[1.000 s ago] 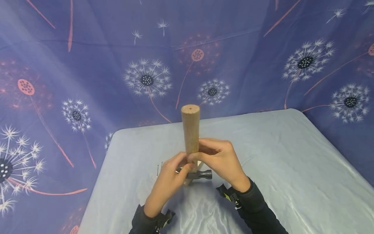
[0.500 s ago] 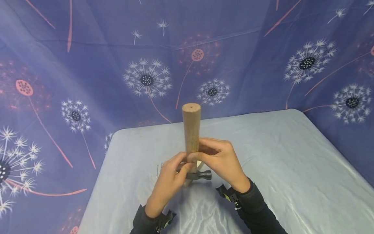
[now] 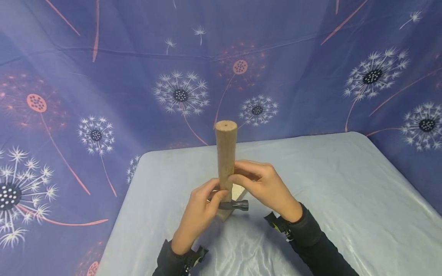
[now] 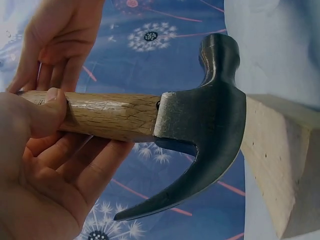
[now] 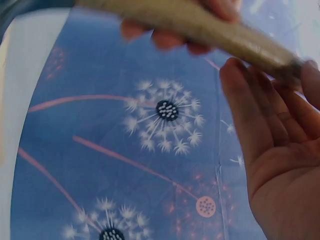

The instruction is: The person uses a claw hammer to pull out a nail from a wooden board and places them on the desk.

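Note:
A claw hammer [image 3: 226, 153] stands upright in the head view, its wooden handle up and its dark metal head down. My left hand [image 3: 198, 214] grips the handle just above the head, thumb in front. Higher up, my right hand [image 3: 264, 186] pinches the handle between thumb and fingers. In the left wrist view the hammer head [image 4: 215, 110] shows its curved claw and round face. Beside it is a pale wooden block [image 4: 280, 150]; whether the two touch I cannot tell. The handle looks blurred in the right wrist view, with the right fingers [image 5: 237, 85] against it.
A pale blue satin cloth [image 3: 310, 172] covers the table. Behind it hangs a blue-purple backdrop [image 3: 293, 76] printed with dandelions. The block lies on the cloth, partly hidden by the hammer and hands.
My right thumb has shifted to the right, toward the handle's edge. More of the wooden block shows. The thin nails seen earlier left of my left hand are no longer visible. The head view has shifted slightly.

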`<state>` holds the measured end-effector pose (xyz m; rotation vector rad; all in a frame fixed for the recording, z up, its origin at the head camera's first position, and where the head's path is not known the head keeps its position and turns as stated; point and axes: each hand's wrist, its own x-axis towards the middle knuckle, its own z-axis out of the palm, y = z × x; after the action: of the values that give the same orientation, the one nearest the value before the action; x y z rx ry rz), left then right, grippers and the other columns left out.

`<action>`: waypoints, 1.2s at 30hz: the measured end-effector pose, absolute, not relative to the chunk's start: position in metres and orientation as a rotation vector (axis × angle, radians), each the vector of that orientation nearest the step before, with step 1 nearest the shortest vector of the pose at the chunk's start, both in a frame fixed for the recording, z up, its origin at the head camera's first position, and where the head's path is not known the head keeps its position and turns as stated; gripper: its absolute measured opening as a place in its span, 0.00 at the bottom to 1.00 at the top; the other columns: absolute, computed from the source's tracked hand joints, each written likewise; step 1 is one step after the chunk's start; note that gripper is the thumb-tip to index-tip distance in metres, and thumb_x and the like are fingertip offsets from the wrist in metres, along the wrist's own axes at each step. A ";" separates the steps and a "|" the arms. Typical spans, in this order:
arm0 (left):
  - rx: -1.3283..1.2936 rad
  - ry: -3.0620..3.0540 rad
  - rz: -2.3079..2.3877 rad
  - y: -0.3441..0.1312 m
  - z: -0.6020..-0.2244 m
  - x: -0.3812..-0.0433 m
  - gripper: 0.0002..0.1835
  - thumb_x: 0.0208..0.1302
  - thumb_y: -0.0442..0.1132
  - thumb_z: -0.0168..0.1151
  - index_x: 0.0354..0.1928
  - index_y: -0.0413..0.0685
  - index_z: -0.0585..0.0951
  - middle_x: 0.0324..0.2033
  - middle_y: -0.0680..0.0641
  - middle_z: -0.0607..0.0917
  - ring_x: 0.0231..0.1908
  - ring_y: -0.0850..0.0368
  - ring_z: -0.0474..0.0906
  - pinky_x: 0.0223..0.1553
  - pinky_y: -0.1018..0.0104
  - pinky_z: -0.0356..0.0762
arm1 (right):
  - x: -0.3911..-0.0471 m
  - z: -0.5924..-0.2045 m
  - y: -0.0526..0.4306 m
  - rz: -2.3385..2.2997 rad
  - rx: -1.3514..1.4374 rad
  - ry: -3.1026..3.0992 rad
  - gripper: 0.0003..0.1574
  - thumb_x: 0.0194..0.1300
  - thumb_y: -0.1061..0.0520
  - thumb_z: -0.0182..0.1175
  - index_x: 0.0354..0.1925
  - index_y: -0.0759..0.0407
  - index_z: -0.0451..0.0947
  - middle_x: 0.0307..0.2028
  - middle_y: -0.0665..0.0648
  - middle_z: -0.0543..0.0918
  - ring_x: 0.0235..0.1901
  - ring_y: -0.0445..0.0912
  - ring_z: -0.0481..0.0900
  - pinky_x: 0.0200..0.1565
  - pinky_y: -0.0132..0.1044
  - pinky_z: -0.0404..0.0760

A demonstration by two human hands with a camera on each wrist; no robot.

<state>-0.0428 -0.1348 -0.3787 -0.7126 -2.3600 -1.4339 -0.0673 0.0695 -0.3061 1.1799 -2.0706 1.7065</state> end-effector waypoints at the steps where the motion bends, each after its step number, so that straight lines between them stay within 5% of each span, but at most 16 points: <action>1: -0.694 -2.369 -1.434 -0.137 -0.379 -0.043 0.11 0.72 0.44 0.56 0.53 0.61 0.78 0.47 0.60 0.82 0.44 0.61 0.82 0.38 0.68 0.79 | -0.069 -0.305 0.072 1.675 1.185 -2.082 0.23 0.63 0.70 0.60 0.57 0.64 0.78 0.51 0.55 0.82 0.45 0.47 0.83 0.42 0.40 0.80; 6: -0.626 -2.380 -1.438 -0.151 -0.378 -0.046 0.12 0.71 0.45 0.57 0.53 0.58 0.79 0.45 0.55 0.83 0.41 0.59 0.84 0.39 0.67 0.79 | -0.080 -0.309 0.089 1.603 1.071 -2.141 0.23 0.71 0.67 0.52 0.62 0.59 0.75 0.55 0.55 0.81 0.50 0.51 0.82 0.50 0.40 0.77; 11: -0.560 -2.367 -1.396 -0.172 -0.372 -0.052 0.11 0.70 0.45 0.58 0.52 0.57 0.79 0.44 0.54 0.84 0.38 0.60 0.84 0.37 0.67 0.80 | -0.102 -0.330 0.115 1.376 0.932 -2.286 0.23 0.75 0.55 0.51 0.65 0.43 0.72 0.58 0.45 0.78 0.58 0.42 0.75 0.58 0.38 0.69; 19: -0.488 -2.368 -1.282 -0.202 -0.366 -0.058 0.12 0.70 0.46 0.58 0.53 0.59 0.80 0.43 0.58 0.84 0.44 0.61 0.83 0.41 0.67 0.79 | -0.129 -0.361 0.143 1.081 0.973 -2.446 0.26 0.81 0.51 0.36 0.71 0.48 0.63 0.67 0.47 0.67 0.70 0.46 0.57 0.69 0.45 0.42; 28: -0.403 -2.413 -1.250 -0.219 -0.370 -0.060 0.11 0.71 0.49 0.56 0.50 0.59 0.81 0.43 0.61 0.85 0.49 0.59 0.81 0.44 0.66 0.78 | -0.138 -0.381 0.171 0.813 0.803 -2.626 0.28 0.80 0.45 0.36 0.73 0.44 0.59 0.71 0.48 0.61 0.72 0.50 0.54 0.68 0.53 0.42; 36: -0.345 -2.442 -1.311 -0.229 -0.381 -0.061 0.12 0.71 0.50 0.56 0.50 0.56 0.80 0.42 0.59 0.85 0.50 0.58 0.80 0.47 0.64 0.76 | -0.140 -0.397 0.190 0.807 0.708 -2.713 0.30 0.79 0.40 0.39 0.73 0.44 0.60 0.71 0.54 0.61 0.70 0.54 0.56 0.69 0.50 0.42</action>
<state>-0.0605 -0.2288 -0.3812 -0.3445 -2.4417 -1.3106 -0.1398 0.1897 -0.3968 0.7077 -2.7127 0.8075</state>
